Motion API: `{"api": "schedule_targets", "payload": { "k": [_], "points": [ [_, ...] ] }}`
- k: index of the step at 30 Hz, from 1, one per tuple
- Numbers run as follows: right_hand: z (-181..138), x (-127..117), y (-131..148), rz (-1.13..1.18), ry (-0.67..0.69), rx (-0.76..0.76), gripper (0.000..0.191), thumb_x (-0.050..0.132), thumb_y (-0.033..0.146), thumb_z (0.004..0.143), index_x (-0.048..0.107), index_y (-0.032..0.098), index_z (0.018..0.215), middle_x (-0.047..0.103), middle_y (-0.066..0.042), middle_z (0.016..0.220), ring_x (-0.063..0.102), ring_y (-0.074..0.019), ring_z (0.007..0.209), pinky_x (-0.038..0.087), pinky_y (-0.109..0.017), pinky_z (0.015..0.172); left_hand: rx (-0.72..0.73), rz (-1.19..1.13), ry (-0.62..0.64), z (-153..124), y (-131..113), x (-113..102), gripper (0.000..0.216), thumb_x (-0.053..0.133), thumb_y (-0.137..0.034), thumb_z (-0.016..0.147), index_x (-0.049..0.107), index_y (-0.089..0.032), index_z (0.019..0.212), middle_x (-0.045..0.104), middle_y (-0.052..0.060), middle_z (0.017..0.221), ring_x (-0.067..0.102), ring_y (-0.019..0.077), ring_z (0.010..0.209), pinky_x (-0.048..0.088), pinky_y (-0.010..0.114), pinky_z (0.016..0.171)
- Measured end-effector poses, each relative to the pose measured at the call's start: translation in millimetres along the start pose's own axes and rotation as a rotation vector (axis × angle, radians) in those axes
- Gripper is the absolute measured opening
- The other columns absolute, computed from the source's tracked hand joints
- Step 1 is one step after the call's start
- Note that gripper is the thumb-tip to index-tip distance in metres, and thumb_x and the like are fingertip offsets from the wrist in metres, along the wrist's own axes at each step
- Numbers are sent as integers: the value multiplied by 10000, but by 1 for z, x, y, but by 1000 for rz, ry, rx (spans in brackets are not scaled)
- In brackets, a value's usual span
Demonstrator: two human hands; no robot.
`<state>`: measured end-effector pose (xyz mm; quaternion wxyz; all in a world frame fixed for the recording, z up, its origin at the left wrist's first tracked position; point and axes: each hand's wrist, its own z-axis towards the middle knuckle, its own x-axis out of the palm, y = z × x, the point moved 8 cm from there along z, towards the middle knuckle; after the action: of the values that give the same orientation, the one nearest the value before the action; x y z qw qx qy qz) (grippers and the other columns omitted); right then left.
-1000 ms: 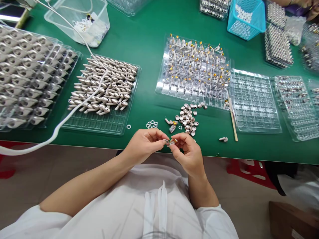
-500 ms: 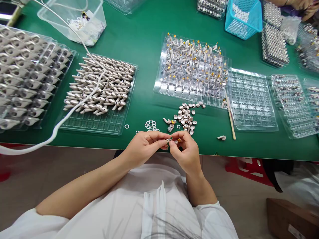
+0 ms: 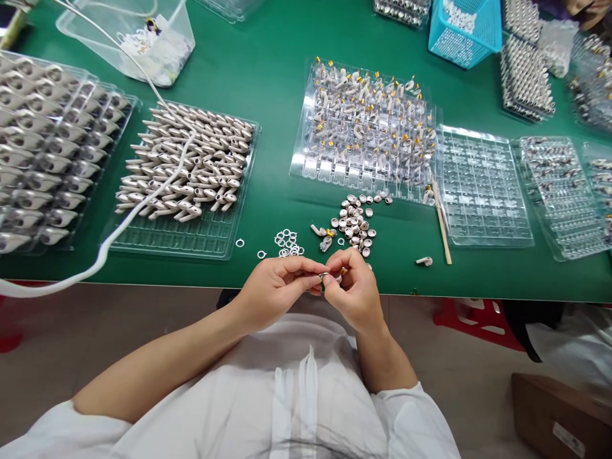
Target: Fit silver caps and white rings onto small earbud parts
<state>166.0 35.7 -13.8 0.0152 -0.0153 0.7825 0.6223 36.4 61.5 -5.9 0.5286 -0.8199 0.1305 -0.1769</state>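
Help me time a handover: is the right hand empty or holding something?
Holding something: the right hand pinches a small part, with a gold-coloured tab showing; the rest is mostly hidden.

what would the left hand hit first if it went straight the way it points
The left hand would first meet the small part pinched between the hands, then probably the right hand; exact depth is unclear.

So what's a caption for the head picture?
Left hand and right hand pinch small parts at a green table.
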Motion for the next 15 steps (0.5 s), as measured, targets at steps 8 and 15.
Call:
{"api": "schedule_targets", "payload": {
  "k": [8,15],
  "points": [
    [0,2,6,-51,-48,-71,147,587,201,733,464,231,807,536,23,798,490,-98,610,427,-224,525,5,-30,-38,-3,-4,1,154,720,-254,756,762,-144,854,771,52,805,729,192,743,631,279,714],
    [0,-4,2,-125,-63,-22,129,625,224,769,529,231,856,584,26,766,535,-103,598,462,-221,530,-43,-70,-20,3,-2,0,176,751,-270,743,767,-144,864,774,48,811,715,166,725,609,254,715]
  ]
}}
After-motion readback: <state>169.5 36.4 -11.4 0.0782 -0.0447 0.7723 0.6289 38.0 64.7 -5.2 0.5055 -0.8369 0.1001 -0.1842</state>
